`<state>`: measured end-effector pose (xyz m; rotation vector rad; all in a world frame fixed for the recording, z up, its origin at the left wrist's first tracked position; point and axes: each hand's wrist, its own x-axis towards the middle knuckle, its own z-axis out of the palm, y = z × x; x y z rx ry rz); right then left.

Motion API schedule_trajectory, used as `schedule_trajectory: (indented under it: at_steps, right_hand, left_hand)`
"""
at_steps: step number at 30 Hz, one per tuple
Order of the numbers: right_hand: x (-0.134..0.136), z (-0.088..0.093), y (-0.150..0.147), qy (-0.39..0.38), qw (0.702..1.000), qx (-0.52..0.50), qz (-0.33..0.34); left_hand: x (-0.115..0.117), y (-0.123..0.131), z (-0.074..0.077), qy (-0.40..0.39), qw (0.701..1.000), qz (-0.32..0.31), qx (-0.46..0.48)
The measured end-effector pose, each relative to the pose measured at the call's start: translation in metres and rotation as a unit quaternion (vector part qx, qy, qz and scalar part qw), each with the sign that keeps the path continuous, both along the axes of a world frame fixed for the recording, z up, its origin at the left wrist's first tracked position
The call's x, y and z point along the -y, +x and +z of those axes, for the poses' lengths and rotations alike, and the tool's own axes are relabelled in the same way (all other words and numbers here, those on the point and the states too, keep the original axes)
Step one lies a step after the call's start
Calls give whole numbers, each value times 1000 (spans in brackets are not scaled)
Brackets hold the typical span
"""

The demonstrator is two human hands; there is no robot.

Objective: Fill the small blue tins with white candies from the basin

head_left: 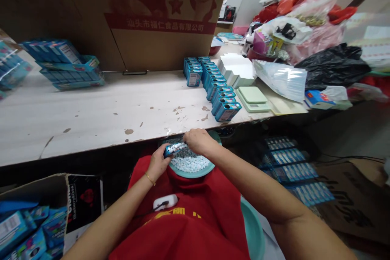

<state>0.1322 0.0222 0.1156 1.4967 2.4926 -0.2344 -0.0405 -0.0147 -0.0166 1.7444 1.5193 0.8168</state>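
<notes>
My left hand (158,164) is wrapped round a small blue tin (167,152) above the basin. White pellets that look like candies (177,147) fill its open top. At the tin's right end, my right hand (198,140) is closed with fingers curled down; what they hold, if anything, is hidden. Beneath both hands a teal basin (195,175) rests against the red apron (189,219), with many loose white pellets (190,163) inside.
Rows of blue tins (225,111) stand on the white table (146,109), left of a pale green scale (253,98). A large carton (164,44) is behind. Blue packs fill an open box (27,227) at lower left. Plastic bags (319,20) pile up at right.
</notes>
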Motion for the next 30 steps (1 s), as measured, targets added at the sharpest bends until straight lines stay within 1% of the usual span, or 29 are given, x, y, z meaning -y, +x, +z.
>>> schedule_trajectory:
  at_steps: [2,5,9,12,17,20,23,25,28,30]
  right_hand:
    - [0,2,0,-9,1000,3,-4]
    - [-1,3,1,-20,1000,10,-14]
    - [2,1,4,4,1000,-3,-7]
    - [5,-2,10,4,1000,-10,-11]
    - [10,-14,26,-39,998,-20,-39]
    - [14,-26,38,-43,997,-50,-44]
    - [18,-41,59,-18,994,-85,-67]
    - [17,-58,76,-10,991,-92,-100]
    - [13,-94,94,-52,984,-55,-159]
    - [8,-122,91,-87,977,-36,-190]
  left_hand:
    - [0,0,1,-6,1000,8,3]
    - [0,2,2,-9,1000,3,9]
    - [-2,3,0,-13,1000,12,10]
    - [-2,2,-1,-19,1000,15,19]
    - [-3,3,-5,-34,998,14,53]
    - [-3,3,-5,-39,997,20,70]
    - [-5,1,-4,-39,995,14,87]
    - [-7,-1,-4,-39,993,13,108]
    - [-8,-6,-4,-43,988,26,144]
    - [-7,-9,-3,-44,989,28,141]
